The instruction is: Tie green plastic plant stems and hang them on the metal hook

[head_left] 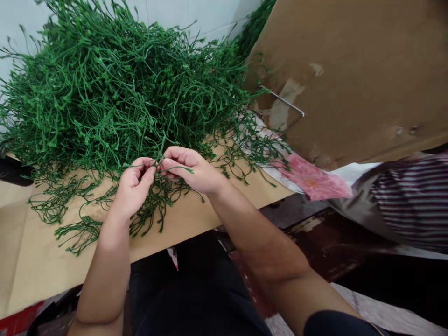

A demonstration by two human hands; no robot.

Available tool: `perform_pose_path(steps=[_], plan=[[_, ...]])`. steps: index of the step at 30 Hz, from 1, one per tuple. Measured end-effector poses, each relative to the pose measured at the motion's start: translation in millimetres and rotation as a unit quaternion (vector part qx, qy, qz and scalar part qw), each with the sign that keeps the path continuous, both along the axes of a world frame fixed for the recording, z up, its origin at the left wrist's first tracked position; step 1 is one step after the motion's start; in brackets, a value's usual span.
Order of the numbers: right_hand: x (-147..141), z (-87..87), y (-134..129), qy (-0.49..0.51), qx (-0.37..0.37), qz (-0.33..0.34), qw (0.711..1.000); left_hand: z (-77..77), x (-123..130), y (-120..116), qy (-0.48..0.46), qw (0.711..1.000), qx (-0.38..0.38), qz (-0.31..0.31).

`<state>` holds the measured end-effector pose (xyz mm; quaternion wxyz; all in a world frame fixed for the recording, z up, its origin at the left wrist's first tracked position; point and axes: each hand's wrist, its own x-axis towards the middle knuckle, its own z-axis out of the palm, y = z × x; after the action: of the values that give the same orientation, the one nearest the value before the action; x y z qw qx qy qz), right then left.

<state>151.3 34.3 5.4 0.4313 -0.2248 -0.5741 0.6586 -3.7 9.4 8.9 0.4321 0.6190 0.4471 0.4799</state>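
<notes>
A large heap of green artificial stems point(115, 88) covers the back of the brown board on the table. Both hands meet at the heap's front edge. My left hand point(136, 184) pinches a green sprig point(163, 144) between thumb and fingers. Close beside it on the right, my right hand point(189, 169) is closed on the same sprig, with one thin stem sticking out over its fingers. Loose green stems point(150, 210) lie under and around the hands. A smaller tangle point(82, 228) rests nearer the board's front edge at left.
The tan board point(189, 214) bears the stems. A big cardboard sheet point(350, 70) with a metal handle point(287, 102) leans at right. Below it lie pink flowered plastic point(315, 179) and striped cloth point(413, 200). A dark object point(14, 170) sits at far left.
</notes>
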Motion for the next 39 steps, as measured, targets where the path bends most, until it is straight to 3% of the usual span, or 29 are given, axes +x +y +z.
perform_pose_path(steps=[7, 11, 16, 19, 21, 25, 32, 36, 39], plan=[[-1, -7.3, 4, 0.068, -0.079, 0.01, 0.994, 1.4, -3, 2, 0.09, 0.994, -0.023, -0.049], [2, -3.9, 7, 0.101, -0.087, 0.031, 0.991, -0.9, -1, 4, 0.022, 1.0, -0.011, 0.001], [5, 0.3, 5, 0.111, -0.084, 0.08, 0.987, 1.8, -2, 4, -0.02, 0.999, -0.024, 0.019], [6, 1.4, 2, 0.061, -0.044, 0.028, 0.997, 5.1, -2, 1, -0.021, 0.999, -0.044, 0.01], [5, 2.3, 0, 0.024, -0.015, 0.001, 1.0, 7.5, 0, -2, -0.003, 0.998, -0.057, -0.031], [-4, 0.9, -5, 0.009, -0.019, 0.025, 0.999, 7.7, 2, -5, 0.014, 0.995, -0.063, -0.077], [-29, -2.6, -16, 0.177, -0.184, -0.031, 0.966, -1.4, 7, -5, -0.12, 0.992, -0.031, -0.033], [-20, 3.0, -9, 0.256, -0.231, -0.083, 0.935, 11.7, 8, -13, -0.234, 0.972, 0.001, 0.011], [-5, 4.9, 1, 0.265, -0.21, -0.151, 0.929, 19.8, 7, -15, -0.271, 0.962, -0.004, 0.028]])
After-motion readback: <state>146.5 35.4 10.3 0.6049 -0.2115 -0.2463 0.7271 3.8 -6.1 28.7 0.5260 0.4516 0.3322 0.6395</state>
